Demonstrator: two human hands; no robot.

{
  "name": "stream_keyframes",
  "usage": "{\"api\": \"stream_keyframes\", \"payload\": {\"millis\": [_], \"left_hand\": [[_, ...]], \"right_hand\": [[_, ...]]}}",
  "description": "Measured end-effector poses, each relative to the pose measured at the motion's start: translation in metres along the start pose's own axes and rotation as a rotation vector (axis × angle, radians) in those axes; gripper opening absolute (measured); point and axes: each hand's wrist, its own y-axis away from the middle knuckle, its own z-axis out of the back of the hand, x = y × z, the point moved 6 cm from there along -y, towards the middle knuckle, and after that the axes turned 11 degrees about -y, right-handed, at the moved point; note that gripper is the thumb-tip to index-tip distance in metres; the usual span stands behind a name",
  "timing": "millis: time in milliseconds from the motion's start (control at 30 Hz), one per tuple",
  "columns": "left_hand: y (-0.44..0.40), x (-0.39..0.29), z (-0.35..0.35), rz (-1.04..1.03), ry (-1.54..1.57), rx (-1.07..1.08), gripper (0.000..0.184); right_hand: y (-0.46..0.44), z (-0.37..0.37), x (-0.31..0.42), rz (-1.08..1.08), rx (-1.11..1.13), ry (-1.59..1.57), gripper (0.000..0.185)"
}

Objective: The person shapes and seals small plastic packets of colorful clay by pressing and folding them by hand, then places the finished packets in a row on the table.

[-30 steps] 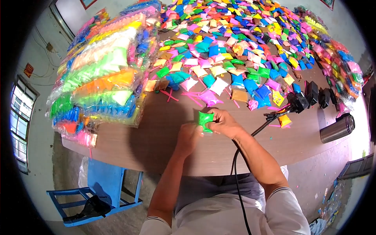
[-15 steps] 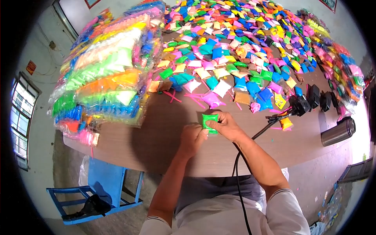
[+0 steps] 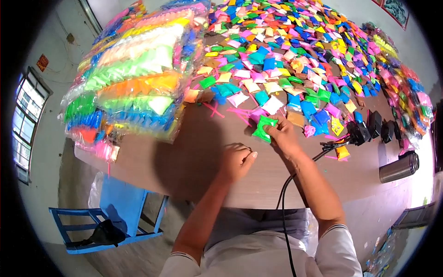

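Observation:
A small green packet (image 3: pixel 264 129), pillow-shaped and shiny, is pinched between the thumb and fingers of my right hand (image 3: pixel 284 137). It is held at the near edge of the spread of packets, close to a pink packet (image 3: pixel 257 114). Lower and to the left, my left hand (image 3: pixel 237 161) is above the bare brown tabletop, apart from the green packet. Its fingers are curled in with the thumb against them; whether anything small is inside cannot be seen.
Clear bags of colored packets (image 3: pixel 134 85) are stacked at left. Loose packets (image 3: pixel 295 51) cover the table's far part. Pink strips (image 3: pixel 213 110) lie nearby. At right are black connectors with cables (image 3: pixel 357 132) and a steel flask (image 3: pixel 399 168). A blue chair (image 3: pixel 121 198) stands lower left.
My right hand has carried the green packet away from my left hand, up and to the right toward the loose packets. My left hand has let go of the packet's edge. The view has shifted slightly.

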Motion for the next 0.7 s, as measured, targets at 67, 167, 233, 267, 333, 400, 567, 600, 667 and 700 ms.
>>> {"api": "stream_keyframes", "payload": {"millis": [67, 167, 233, 267, 333, 400, 567, 600, 667, 700], "left_hand": [[0.001, -0.003, -0.001, -0.049, -0.114, -0.062, 0.017], [0.002, -0.011, 0.003, -0.023, -0.182, -0.072, 0.015], [0.003, -0.01, 0.0, 0.019, -0.187, -0.021, 0.012], [0.005, -0.008, -0.003, 0.06, -0.191, 0.041, 0.009], [0.006, -0.007, -0.003, -0.006, -0.184, -0.048, 0.009], [0.01, -0.008, -0.003, -0.071, -0.183, -0.133, 0.012], [0.012, 0.011, -0.013, 0.183, -0.082, 0.047, 0.029], [0.011, 0.015, -0.016, 0.255, -0.025, 0.108, 0.032], [0.011, 0.011, -0.01, 0.197, -0.055, 0.062, 0.031], [0.011, 0.005, -0.006, 0.136, -0.089, 0.023, 0.031]], "right_hand": [[0.001, -0.015, 0.014, -0.009, 0.058, 0.036, 0.026], [-0.018, -0.042, 0.002, -0.015, 0.182, 0.28, 0.029], [-0.032, -0.066, -0.011, 0.017, 0.267, 0.273, 0.03], [-0.035, -0.083, -0.015, 0.044, 0.346, 0.259, 0.031], [-0.042, -0.112, -0.02, 0.06, 0.393, 0.372, 0.031], [-0.043, -0.141, -0.026, 0.076, 0.439, 0.481, 0.032], [-0.063, -0.178, -0.056, 0.068, 0.465, 0.608, 0.031], [-0.064, -0.18, -0.056, 0.097, 0.476, 0.661, 0.031], [-0.065, -0.182, -0.052, 0.22, 0.425, 0.894, 0.036], [-0.062, -0.181, -0.044, 0.314, 0.36, 1.072, 0.039]]}}
